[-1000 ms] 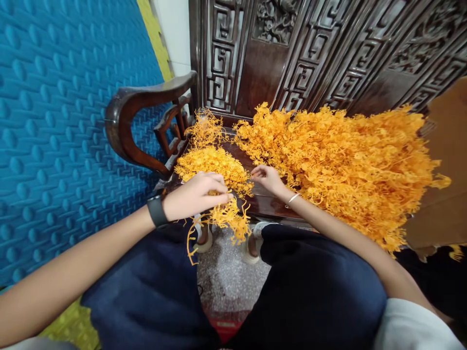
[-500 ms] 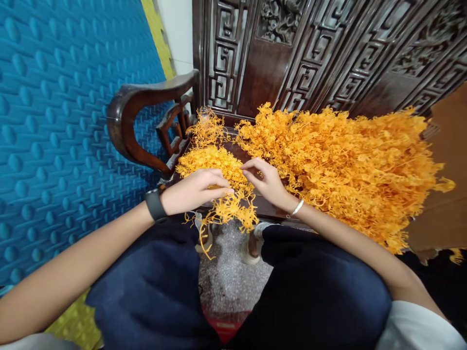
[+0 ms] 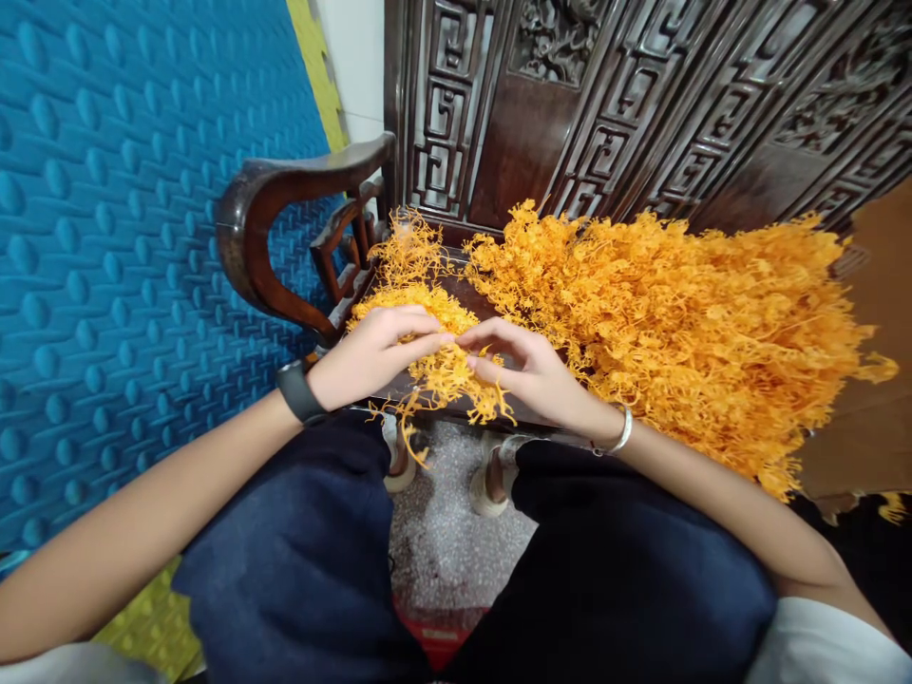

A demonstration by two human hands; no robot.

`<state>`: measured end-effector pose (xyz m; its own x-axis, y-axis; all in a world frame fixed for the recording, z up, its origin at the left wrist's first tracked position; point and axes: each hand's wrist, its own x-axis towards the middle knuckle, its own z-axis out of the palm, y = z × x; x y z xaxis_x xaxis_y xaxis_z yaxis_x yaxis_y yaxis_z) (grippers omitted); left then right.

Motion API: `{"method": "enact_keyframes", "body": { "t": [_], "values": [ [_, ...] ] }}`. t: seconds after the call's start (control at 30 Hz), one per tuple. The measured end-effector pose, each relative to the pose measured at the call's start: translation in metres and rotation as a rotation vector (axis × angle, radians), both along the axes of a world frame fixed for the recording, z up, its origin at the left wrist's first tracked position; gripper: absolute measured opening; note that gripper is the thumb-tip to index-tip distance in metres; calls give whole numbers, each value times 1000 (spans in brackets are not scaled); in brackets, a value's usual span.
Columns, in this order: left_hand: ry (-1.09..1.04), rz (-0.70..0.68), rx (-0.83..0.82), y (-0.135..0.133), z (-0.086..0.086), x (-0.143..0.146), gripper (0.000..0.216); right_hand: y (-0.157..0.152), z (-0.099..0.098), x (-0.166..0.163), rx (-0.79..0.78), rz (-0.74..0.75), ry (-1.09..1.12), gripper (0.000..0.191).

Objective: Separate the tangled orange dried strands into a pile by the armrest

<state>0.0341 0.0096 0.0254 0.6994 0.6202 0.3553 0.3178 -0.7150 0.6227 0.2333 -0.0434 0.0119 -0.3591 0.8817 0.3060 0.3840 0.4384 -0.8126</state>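
Note:
My left hand [image 3: 381, 351] pinches a small cluster of orange, flower-like curly strands [image 3: 456, 380] between thumb and fingers. The cluster hangs over the front edge of the dark wooden seat, a few long strands trailing down. My right hand [image 3: 531, 375] has come up against the left fingertips, its thumb and fingers closed on strands at the cluster's top right; the exact pinch point is partly hidden. Just behind my left hand lies a low pile of the same orange pieces [image 3: 409, 302].
A large orange heap [image 3: 691, 332] covers the seat to the right, beside brown cardboard [image 3: 883, 256]. A looser orange tangle [image 3: 409, 249] lies at the back left. The wooden armrest [image 3: 246, 228] and carved backrest [image 3: 523, 133] bound the seat. Blue foam mat [image 3: 106, 247] is at left.
My right hand has moved left and down to meet my left fingertips at the cluster. My left hand and the cluster have risen slightly.

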Motion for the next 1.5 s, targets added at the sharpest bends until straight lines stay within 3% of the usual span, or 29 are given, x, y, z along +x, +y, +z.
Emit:
{"method": "enact_keyframes", "body": {
  "t": [0.13,0.33,0.47,0.6,0.7,0.87,1.07,1.33,1.5],
  "values": [
    [-90,-14,9,-1,0,0,25,1,-1,3,-29,49,-43,21],
    [-136,-6,55,-2,1,0,20,2,2,3,119,40,-214,16],
    [-97,41,102,-1,-1,-1,17,0,5,2,220,-76,-148,7],
    [-13,-15,79,-2,-1,-2,11,-6,9,-4,301,-125,-71,10],
    [10,-36,47,-7,1,1,33,-9,8,-9,240,-100,11,9],
    [133,-105,-31,-13,2,11,22,-11,4,-18,158,-153,160,12],
    [32,-201,-107,-9,-4,16,17,-11,8,-21,95,-206,280,16],
    [-2,-107,-160,-10,4,13,35,-4,14,-14,-118,-154,325,25],
    [57,-151,-228,-6,0,10,15,-3,8,-14,-290,-113,346,20]
  ]
}}
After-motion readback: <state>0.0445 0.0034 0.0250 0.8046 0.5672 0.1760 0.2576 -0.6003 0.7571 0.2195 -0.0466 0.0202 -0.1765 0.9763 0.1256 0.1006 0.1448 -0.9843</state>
